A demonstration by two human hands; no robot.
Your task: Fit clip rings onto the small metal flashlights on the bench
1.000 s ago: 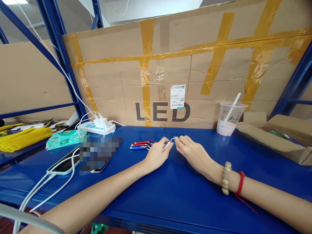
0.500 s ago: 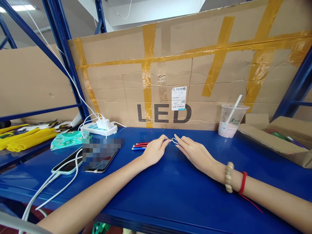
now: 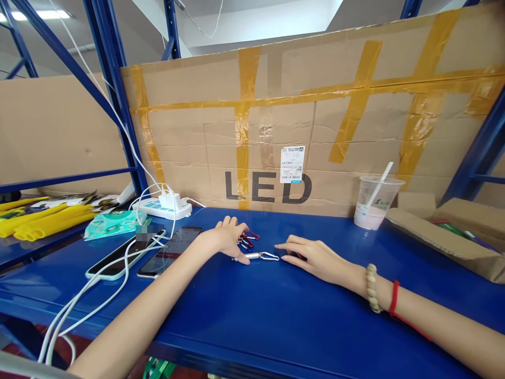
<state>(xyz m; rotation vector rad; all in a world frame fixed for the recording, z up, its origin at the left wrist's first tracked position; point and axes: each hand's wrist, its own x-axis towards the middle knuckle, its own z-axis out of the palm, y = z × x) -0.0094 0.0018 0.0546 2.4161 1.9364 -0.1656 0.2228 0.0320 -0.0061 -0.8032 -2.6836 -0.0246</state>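
Note:
A slim silver tube with a carabiner clip point(image 3: 256, 256) lies on the blue shelf top point(image 3: 252, 310). My left hand point(image 3: 225, 239) is spread palm down, its thumb at the silver tube's left end. Under and beside its fingers are similar red and blue pieces; their red carabiner clips point(image 3: 251, 236) stick out to the right, the rest hidden by the hand. My right hand point(image 3: 313, 256) rests just right of the silver clip, index finger and thumb apart with nothing between them.
Two phones point(image 3: 114, 258) with white cables and a power strip point(image 3: 168, 206) lie at left, near a teal packet point(image 3: 112, 225) and yellow rolled items point(image 3: 47, 221). A plastic cup with a straw point(image 3: 373, 205) and an open cardboard box point(image 3: 445, 226) stand at right, before a large cardboard panel point(image 3: 197, 142).
The silver piece, held between both hands before, now lies on the shelf top nearer to me. My left hand has moved left over the red and blue pieces; my right hand has let go.

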